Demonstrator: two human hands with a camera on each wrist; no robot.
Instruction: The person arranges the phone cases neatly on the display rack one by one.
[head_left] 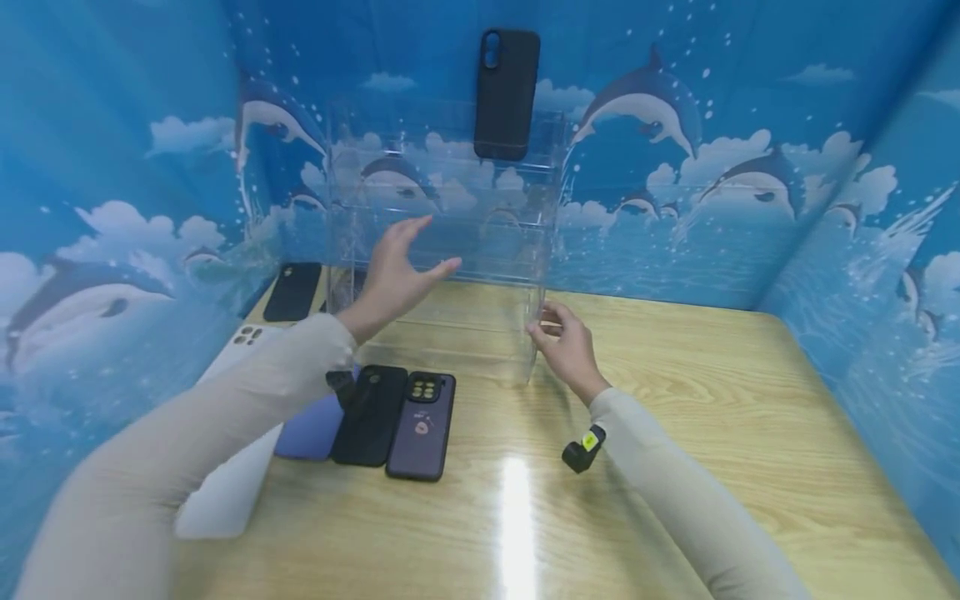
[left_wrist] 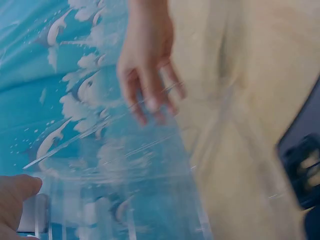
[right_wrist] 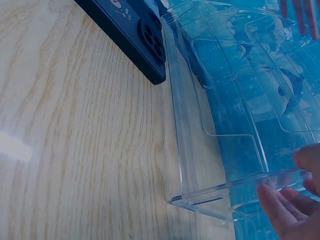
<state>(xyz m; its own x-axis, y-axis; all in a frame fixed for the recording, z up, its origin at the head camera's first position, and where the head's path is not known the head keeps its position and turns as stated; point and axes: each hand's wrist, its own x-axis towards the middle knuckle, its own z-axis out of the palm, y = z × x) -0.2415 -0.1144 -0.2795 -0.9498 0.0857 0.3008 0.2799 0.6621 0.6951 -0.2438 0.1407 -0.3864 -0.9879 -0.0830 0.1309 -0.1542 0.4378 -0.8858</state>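
Dolphin-print backdrop (head_left: 660, 242) behind wooden table (head_left: 720, 400)

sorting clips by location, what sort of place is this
Probably a small screened-off work or display booth: dolphin-print sheeting rises on three sides of a wood-grain table, where a clear tiered rack stands near several phones or phone cases.

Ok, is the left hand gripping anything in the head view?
No, the left hand has its thumb and forefinger spread apart in front of the clear rack, with nothing held between them.
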